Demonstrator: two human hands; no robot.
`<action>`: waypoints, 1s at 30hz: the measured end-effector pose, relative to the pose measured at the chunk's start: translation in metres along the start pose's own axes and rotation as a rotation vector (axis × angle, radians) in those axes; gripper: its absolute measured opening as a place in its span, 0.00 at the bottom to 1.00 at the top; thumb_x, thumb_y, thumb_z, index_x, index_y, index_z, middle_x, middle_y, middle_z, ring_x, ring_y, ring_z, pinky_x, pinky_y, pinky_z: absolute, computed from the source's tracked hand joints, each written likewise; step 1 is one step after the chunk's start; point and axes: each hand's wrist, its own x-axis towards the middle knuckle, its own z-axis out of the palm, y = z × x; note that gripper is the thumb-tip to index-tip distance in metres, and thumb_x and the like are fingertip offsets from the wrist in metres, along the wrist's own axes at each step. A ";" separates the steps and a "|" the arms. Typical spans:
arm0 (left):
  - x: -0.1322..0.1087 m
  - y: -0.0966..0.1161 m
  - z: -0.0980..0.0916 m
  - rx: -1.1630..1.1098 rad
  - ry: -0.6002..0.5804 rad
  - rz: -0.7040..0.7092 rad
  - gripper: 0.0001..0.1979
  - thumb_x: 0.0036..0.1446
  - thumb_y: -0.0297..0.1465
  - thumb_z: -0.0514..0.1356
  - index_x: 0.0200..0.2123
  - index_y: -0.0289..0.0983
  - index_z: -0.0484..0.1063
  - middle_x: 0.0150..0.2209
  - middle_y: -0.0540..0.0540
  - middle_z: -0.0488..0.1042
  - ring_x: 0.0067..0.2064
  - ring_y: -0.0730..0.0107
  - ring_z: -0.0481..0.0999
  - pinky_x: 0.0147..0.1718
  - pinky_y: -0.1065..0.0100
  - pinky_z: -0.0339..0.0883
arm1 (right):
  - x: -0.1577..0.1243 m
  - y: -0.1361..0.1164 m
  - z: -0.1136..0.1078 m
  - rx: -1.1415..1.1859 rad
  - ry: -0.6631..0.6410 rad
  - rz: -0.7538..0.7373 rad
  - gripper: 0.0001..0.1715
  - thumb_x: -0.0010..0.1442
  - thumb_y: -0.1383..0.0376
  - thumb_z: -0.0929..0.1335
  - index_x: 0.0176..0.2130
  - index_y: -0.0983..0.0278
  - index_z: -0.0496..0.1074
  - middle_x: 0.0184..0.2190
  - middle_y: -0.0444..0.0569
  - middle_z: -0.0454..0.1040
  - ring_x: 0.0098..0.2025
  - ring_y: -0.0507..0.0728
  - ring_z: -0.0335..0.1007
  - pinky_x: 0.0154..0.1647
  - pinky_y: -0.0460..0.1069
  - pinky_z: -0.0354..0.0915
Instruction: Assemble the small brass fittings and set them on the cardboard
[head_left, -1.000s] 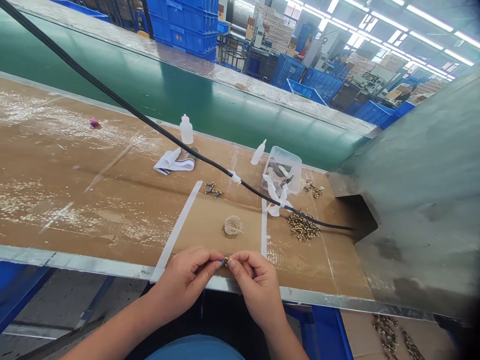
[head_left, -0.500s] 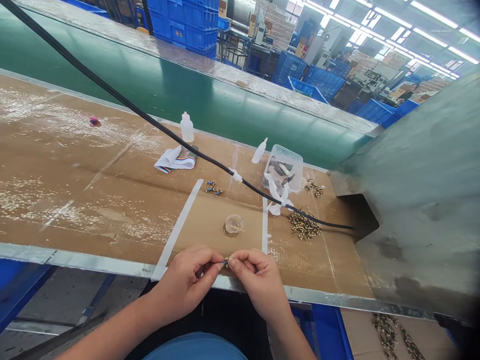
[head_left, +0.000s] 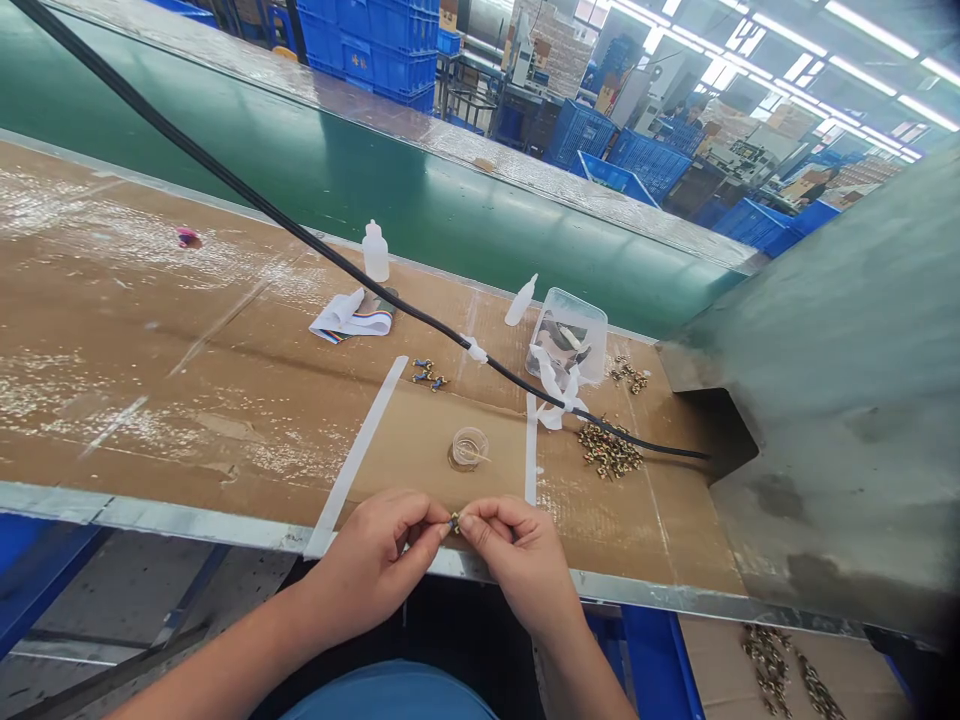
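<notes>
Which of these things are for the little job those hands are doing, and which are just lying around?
For the job:
left hand
right hand
tiny metal part
small cup
brass pieces

Lying around:
pink scrap
striped ribbon
blue crates

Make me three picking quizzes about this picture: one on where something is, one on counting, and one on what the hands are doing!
1. Where is the small round clear cup?
A. On the floor
B. Between two white tape strips
C. Inside a bottle

2. How many plastic squeeze bottles are on the cardboard?
A. Five
B. One
C. Two

3. What are the left hand and right hand doing?
A. Pinching a tiny blue-and-brass part
B. Lying flat
C. Hanging down

Answers:
1. B, because the cup sits on the cardboard with a strip on each side.
2. C, because one stands upright and another lies down.
3. A, because both hands' fingertips meet on the part.
</notes>
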 end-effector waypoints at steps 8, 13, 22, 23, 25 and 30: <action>0.001 -0.003 0.000 -0.013 -0.008 -0.024 0.10 0.62 0.31 0.50 0.34 0.36 0.70 0.28 0.49 0.71 0.31 0.70 0.69 0.32 0.70 0.60 | -0.002 0.001 0.001 0.043 0.018 0.012 0.10 0.55 0.61 0.70 0.28 0.65 0.76 0.17 0.37 0.49 0.22 0.48 0.46 0.24 0.45 0.48; 0.002 -0.002 -0.002 -0.034 -0.008 -0.044 0.10 0.62 0.32 0.51 0.35 0.37 0.72 0.30 0.48 0.73 0.33 0.70 0.71 0.33 0.70 0.61 | -0.001 0.001 0.002 0.078 0.010 0.041 0.11 0.56 0.60 0.70 0.29 0.66 0.75 0.17 0.36 0.47 0.21 0.47 0.43 0.22 0.44 0.45; 0.025 0.002 -0.036 0.098 0.088 -0.126 0.12 0.59 0.35 0.53 0.32 0.37 0.74 0.28 0.49 0.75 0.29 0.68 0.71 0.29 0.71 0.61 | -0.009 0.010 -0.018 0.272 -0.058 0.184 0.21 0.56 0.51 0.69 0.43 0.63 0.72 0.19 0.35 0.50 0.17 0.44 0.39 0.16 0.41 0.39; 0.033 0.002 -0.041 0.164 0.125 -0.128 0.11 0.58 0.35 0.54 0.33 0.37 0.74 0.28 0.49 0.76 0.29 0.68 0.72 0.29 0.71 0.61 | -0.011 0.010 -0.022 0.301 -0.066 0.203 0.23 0.55 0.50 0.70 0.44 0.63 0.72 0.20 0.36 0.51 0.17 0.44 0.40 0.16 0.41 0.40; 0.050 0.002 -0.052 0.295 0.188 -0.128 0.11 0.57 0.33 0.54 0.33 0.37 0.75 0.28 0.48 0.77 0.29 0.67 0.73 0.29 0.70 0.62 | -0.016 0.009 -0.029 0.342 -0.062 0.216 0.24 0.54 0.51 0.71 0.45 0.62 0.71 0.22 0.37 0.54 0.18 0.44 0.44 0.16 0.40 0.43; 0.093 -0.003 -0.062 0.405 0.264 -0.097 0.11 0.55 0.31 0.54 0.33 0.36 0.76 0.33 0.43 0.79 0.36 0.59 0.75 0.36 0.65 0.64 | -0.024 0.007 -0.035 0.360 0.019 0.197 0.19 0.49 0.58 0.75 0.39 0.65 0.74 0.31 0.46 0.68 0.27 0.48 0.60 0.25 0.41 0.57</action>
